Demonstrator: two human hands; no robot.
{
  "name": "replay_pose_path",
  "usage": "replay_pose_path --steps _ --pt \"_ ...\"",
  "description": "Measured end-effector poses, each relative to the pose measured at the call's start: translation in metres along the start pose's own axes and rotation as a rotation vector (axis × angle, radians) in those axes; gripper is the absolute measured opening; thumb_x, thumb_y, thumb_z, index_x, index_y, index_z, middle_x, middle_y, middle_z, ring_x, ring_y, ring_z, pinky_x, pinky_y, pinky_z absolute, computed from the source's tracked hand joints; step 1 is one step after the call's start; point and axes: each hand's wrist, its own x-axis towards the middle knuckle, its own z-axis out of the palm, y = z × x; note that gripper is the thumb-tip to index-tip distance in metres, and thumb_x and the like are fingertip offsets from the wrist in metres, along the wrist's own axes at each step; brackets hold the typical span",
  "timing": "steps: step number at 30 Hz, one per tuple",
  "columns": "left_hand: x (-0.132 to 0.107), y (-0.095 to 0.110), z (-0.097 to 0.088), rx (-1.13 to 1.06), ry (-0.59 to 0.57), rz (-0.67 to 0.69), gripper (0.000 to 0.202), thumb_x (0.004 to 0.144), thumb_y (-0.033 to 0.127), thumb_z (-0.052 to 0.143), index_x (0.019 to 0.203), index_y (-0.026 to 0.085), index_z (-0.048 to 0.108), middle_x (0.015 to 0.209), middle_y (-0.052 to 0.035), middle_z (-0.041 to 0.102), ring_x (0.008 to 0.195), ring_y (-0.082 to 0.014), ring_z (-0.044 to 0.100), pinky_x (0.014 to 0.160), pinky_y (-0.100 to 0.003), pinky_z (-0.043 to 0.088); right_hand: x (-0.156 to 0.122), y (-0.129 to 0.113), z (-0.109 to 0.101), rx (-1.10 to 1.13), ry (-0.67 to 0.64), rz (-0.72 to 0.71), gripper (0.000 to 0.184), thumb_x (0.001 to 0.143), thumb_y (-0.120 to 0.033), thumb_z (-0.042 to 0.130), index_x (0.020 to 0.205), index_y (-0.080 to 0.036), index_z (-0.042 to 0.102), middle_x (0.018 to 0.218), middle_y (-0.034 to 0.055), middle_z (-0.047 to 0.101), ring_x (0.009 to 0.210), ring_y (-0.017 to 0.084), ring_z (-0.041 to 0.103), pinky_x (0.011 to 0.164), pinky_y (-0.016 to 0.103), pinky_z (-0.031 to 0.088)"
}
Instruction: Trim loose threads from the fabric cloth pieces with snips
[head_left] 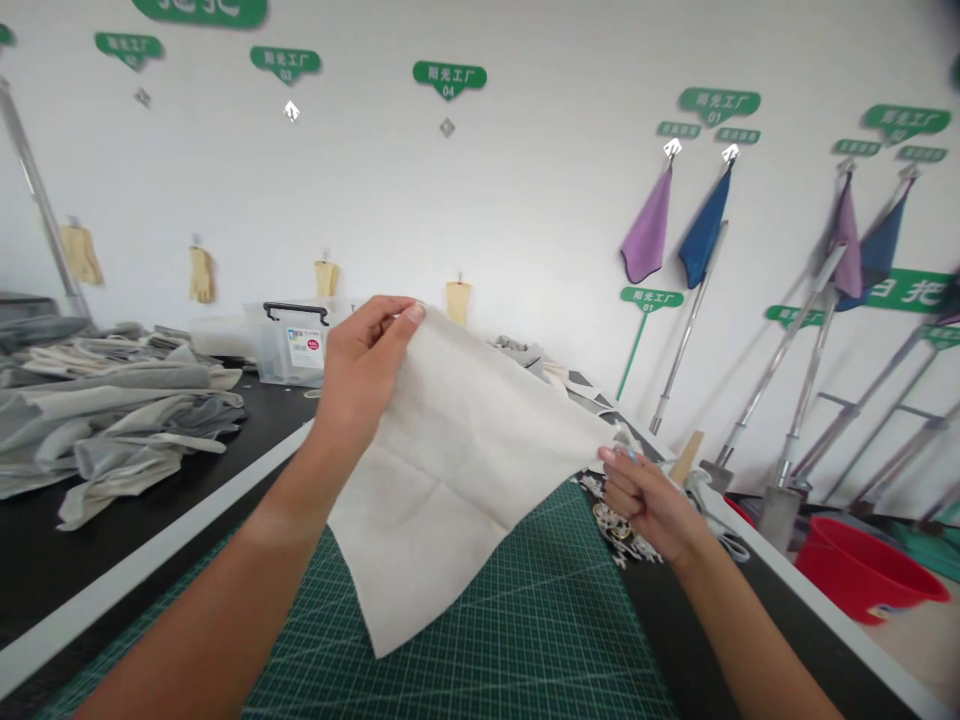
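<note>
L hand (364, 365) & R hand (637, 500) well apart, each pinching a corner of off-white cloth (450, 480), held up mid-frame over green cutting mat (480, 620). Risk: slack pinch drops it onto loose trims (619, 530) lower right, snagging it.

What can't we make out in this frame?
Head view:
Corner of the white cloth in the left hand: covered by its fingers.
Corner in the right hand: likewise.
Green cutting mat: partly covered by the cloth.
Small white-and-metal pile: too small to identify, partly behind the right hand.
Label on the clear plastic box: too small to read.
</note>
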Motion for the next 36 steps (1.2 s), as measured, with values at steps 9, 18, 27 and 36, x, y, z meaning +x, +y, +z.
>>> replay_pose_path --steps 9,18,27,36 --pt "0.005 0.078 -0.051 -0.014 0.052 0.120 0.014 0.088 0.043 0.069 0.097 0.032 0.073 0.088 -0.0006 0.065 0.084 -0.0227 0.064 0.067 -0.036 0.051 -0.046 -0.076 0.052 -0.033 0.189 -0.314 0.036 0.093 -0.035 0.067 0.073 -0.024 0.039 0.060 -0.0088 0.006 0.046 0.008 0.004 0.042 0.028 0.008" --pt "0.010 0.048 -0.076 0.397 -0.213 0.032 0.024 0.087 0.045 0.068 0.099 0.026 0.075 0.086 -0.0018 0.071 0.079 -0.0211 0.062 0.076 -0.038 0.051 -0.065 -0.088 0.078 -0.198 0.213 -0.324 0.038 0.087 -0.039 0.073 0.068 -0.025 0.044 0.055 -0.0090 0.012 0.044 0.008 0.010 0.041 0.028 0.010" --pt "-0.053 0.066 -0.007 0.057 -0.913 -0.118 0.029 0.085 0.051 0.065 0.105 0.030 0.068 0.099 -0.0047 0.070 0.097 -0.0255 0.065 0.078 -0.032 0.054 -0.048 -0.079 0.117 -0.579 -0.031 -0.249 0.034 0.084 -0.050 0.074 0.081 -0.017 0.064 0.069 0.0005 0.047 0.062 0.011 0.038 0.052 0.023 0.030" --pt "-0.060 0.057 0.013 -0.103 -1.084 -0.237 0.030 0.090 0.052 0.058 0.092 0.023 0.066 0.085 -0.0009 0.065 0.080 -0.0174 0.059 0.070 -0.026 0.047 -0.049 -0.082 0.123 -0.542 -0.191 -0.178 0.032 0.088 -0.049 0.070 0.085 -0.018 0.063 0.066 -0.0022 0.042 0.057 0.009 0.030 0.048 0.021 0.024"
